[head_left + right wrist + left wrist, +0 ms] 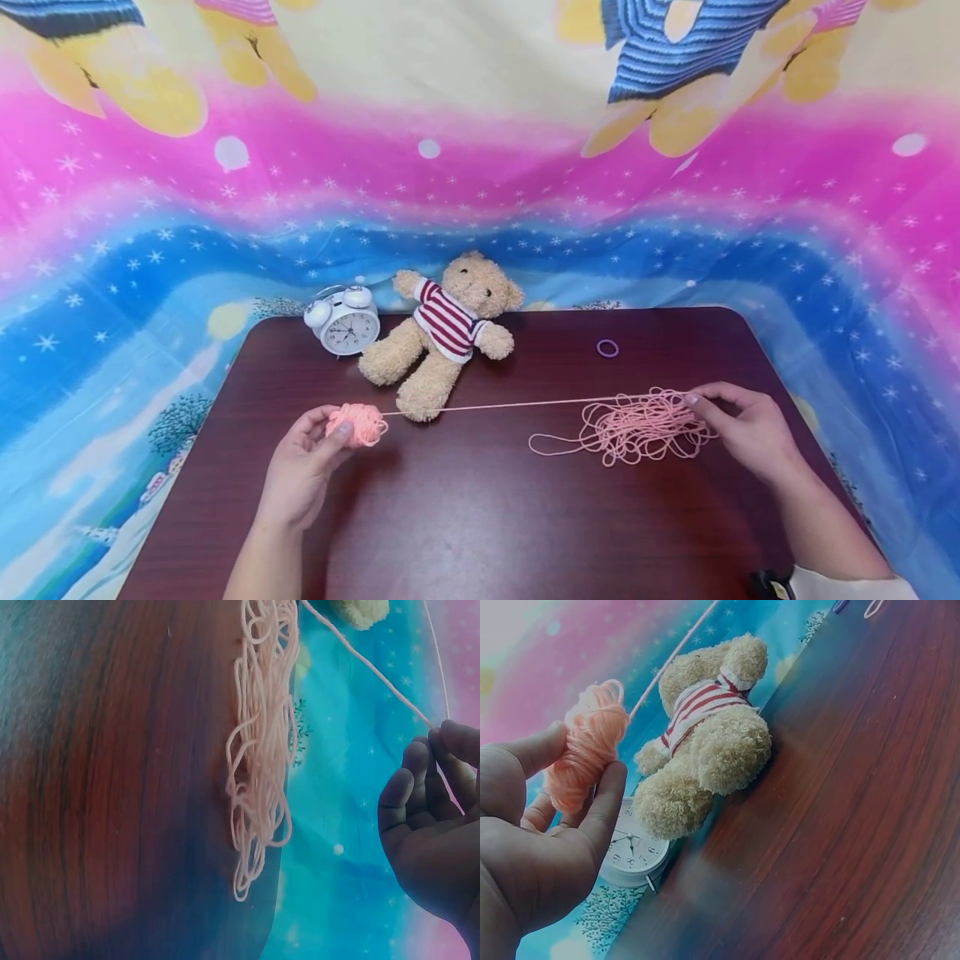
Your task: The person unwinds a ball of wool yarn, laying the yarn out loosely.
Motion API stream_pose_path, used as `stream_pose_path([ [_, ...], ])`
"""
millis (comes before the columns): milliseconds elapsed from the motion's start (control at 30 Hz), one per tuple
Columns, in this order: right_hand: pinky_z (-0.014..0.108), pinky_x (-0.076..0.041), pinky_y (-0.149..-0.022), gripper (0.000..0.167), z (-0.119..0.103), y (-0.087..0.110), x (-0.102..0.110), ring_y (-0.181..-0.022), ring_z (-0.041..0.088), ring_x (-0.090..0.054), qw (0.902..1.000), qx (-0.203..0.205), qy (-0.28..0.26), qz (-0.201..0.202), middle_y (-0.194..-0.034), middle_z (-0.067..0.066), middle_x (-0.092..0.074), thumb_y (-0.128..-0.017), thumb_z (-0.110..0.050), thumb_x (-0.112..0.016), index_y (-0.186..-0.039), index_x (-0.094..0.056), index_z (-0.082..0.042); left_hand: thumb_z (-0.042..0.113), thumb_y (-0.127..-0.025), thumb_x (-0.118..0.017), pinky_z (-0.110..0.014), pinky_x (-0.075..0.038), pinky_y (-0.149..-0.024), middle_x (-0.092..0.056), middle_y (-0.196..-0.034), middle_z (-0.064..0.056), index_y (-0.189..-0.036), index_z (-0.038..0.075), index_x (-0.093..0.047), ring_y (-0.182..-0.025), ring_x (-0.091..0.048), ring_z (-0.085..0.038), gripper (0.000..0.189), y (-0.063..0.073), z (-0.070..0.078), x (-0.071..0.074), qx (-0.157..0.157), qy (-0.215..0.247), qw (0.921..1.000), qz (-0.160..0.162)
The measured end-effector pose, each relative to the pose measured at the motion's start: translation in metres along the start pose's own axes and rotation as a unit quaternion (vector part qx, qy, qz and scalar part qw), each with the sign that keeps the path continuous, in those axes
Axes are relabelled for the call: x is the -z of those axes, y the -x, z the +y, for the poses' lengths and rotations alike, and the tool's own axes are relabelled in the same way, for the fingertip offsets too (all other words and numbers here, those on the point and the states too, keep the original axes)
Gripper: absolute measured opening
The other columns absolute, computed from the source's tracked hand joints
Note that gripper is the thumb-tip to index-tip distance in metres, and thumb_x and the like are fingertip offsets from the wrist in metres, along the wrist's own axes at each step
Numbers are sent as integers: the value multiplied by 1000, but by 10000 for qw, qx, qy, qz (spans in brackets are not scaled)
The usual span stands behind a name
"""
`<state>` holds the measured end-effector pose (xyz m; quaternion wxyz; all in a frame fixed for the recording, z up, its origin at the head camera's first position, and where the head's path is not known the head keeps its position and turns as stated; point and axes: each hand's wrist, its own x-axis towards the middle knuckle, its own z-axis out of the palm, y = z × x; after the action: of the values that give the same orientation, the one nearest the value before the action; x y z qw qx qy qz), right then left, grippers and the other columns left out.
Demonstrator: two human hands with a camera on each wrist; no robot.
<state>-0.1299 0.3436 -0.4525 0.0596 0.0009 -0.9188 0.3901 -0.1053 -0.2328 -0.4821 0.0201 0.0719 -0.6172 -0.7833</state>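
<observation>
My left hand (303,462) holds a small wound ball of peach-pink yarn (358,425) between thumb and fingers, raised over the left side of the table. From the ball a single strand (517,405) runs straight across to my right hand (750,429), which pinches it between thumb and forefinger. In the right wrist view, two lengths of the strand (375,671) meet at those fingertips. Beneath and left of the right hand lies a loose heap of the same yarn (645,429), with one long loop stretching out leftward.
A teddy bear (447,325) in a red-and-white striped shirt leans at the table's back edge. Beside it on the left stands a white twin-bell alarm clock (348,329). A purple ring (607,348) lies at the back right of the dark wooden table (480,517). Printed cloth hangs behind.
</observation>
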Motion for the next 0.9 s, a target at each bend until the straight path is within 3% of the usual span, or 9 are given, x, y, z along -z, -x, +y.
stream_pose_path([
  [100,27,-49,-54,26,4,0,3,-72,7,-64,10000,-27,57,10,-88,-4,-75,-101,-33,-70,-114,-77,-11,1,-101,-64,-29,-60,-90,-66,-111,-1,-123,0,-52,-98,-68,-10,25,0,0,3,-48,-6,10000,13],
  [300,27,-45,-54,28,11,1,10,-75,6,-62,9998,-102,129,71,-92,4,-77,-101,-34,-70,-115,-76,-11,2,-102,-65,-28,-59,-90,-66,-110,0,-123,2,-52,-98,-67,-9,25,1,2,8,-46,11,10000,86],
  [467,25,-43,-57,30,20,2,19,-81,0,-59,9995,-193,172,170,-92,-5,-76,-100,-36,-71,-115,-76,-10,3,-101,-65,-27,-60,-89,-66,-110,1,-122,5,-53,-97,-68,-9,24,2,5,13,14,25,9998,182],
  [633,21,-43,-60,29,30,0,26,-79,-1,-59,9991,-279,-36,324,-87,-13,-74,-99,-34,-73,-112,-77,-9,1,-101,-65,-30,-61,-87,-65,-109,0,-121,6,-54,-94,-69,-10,23,4,7,18,-6,152,9997,195],
  [900,21,-48,-59,25,38,-3,34,-72,5,-65,9973,-404,-477,377,-78,-15,-73,-99,-27,-73,-111,-76,-5,1,-101,-64,-31,-62,-86,-64,-109,0,-124,7,-54,-94,-69,-9,25,6,4,26,-66,77,9998,172],
])
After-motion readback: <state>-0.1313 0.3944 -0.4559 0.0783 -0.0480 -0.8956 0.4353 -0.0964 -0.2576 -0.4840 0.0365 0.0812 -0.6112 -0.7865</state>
